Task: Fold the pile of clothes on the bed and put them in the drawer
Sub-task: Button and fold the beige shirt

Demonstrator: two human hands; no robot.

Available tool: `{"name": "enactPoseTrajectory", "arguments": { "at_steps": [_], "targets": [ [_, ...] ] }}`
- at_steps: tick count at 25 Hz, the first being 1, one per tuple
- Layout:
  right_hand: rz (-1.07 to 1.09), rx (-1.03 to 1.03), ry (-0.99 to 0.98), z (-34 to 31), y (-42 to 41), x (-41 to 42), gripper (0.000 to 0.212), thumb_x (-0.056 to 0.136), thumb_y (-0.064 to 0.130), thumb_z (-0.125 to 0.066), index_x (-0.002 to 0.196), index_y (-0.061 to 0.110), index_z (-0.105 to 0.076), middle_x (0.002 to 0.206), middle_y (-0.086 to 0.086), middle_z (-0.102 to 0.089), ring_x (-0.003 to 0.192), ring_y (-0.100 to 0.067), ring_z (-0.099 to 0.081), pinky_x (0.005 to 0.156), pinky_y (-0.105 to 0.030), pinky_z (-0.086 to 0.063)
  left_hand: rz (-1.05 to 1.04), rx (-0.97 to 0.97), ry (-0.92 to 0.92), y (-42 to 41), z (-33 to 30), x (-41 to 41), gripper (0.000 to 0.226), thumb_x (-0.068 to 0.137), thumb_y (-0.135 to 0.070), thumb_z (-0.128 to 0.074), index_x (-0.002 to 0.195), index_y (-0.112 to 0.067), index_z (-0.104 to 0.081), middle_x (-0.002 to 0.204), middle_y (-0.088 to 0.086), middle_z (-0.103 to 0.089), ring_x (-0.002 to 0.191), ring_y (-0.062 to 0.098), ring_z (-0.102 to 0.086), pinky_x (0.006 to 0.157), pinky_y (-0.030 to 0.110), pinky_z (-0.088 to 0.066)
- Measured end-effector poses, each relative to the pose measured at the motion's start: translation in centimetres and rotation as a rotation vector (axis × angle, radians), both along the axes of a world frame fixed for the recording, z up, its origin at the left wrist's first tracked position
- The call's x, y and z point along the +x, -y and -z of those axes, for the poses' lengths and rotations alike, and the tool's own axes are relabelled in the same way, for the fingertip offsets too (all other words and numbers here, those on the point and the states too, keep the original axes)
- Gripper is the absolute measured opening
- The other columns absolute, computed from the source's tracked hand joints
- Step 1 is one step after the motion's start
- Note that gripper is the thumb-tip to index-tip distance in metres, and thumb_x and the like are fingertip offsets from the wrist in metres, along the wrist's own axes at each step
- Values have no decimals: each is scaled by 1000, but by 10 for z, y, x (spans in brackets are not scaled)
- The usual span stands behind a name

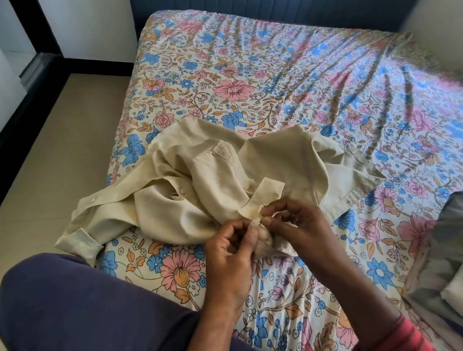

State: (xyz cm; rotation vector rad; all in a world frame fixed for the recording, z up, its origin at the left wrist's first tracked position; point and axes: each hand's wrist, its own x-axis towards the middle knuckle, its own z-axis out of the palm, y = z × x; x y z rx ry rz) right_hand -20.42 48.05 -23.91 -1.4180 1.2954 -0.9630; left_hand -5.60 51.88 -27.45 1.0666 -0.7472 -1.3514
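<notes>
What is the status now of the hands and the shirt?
Left hand and right hand both pinch the near edge of the beige shirt. Shirt crumpled, unfolded, on the floral bed. Other clothes piled at right.

Left hand (227, 250) and right hand (293, 226) meet at six o'clock, fingers curled, thumbs seemingly pinching, forearms angling in from below.

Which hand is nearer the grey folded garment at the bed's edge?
Right. The right hand pinches the beige shirt on the side toward the grey garment; the left hand is farther away.
</notes>
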Motion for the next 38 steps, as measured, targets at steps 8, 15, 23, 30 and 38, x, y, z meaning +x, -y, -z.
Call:
{"name": "enactPoseTrajectory", "arguments": {
  "at_steps": [8,15,23,30,38],
  "targets": [
    [-4,-18,-35,-2,5,-2,16,89,-1,-76,98,12,-71,85,-8,-76,77,-23,-74,68,-35,-60,-45,-127,198,-1,0,-1,15,88,-5,-76,100,-15,-74,90,0,-77,84,13,-73,73,22,-57],
    [150,-466,-487,9,-7,9,21,79,10,-85,82,25,-70,87,21,-60,79,-9,-58,68,-11,-39,0,-88,167,3,6,-1,19,86,-2,-75,81,-15,-62,82,15,-66,80,27,-68,78,48,-61],
    [244,-622,-595,14,-41,10,6,84,21,-74,88,18,-75,83,10,-62,71,-11,-60,60,-39,-52,-48,-20,-112,3,-4,-1,40,81,2,-80,111,-9,-55,102,16,-74,101,36,-72,85,45,-61],
    [335,-387,-631,17,-52,16,28,81,42,-82,105,34,-71,95,15,-62,83,-3,-61,67,-26,-52,11,-62,-257,5,-7,-3,20,93,16,-54,97,-4,-58,111,19,-75,109,29,-71,87,33,-59],
    [401,-242,-193,18,-43,13,8,88,21,-79,95,21,-81,81,8,-71,76,-9,-69,62,-15,-51,-90,-253,392,11,4,-8,12,87,-17,-79,96,-16,-69,94,-3,-72,90,19,-72,79,35,-61]
  ]
}}
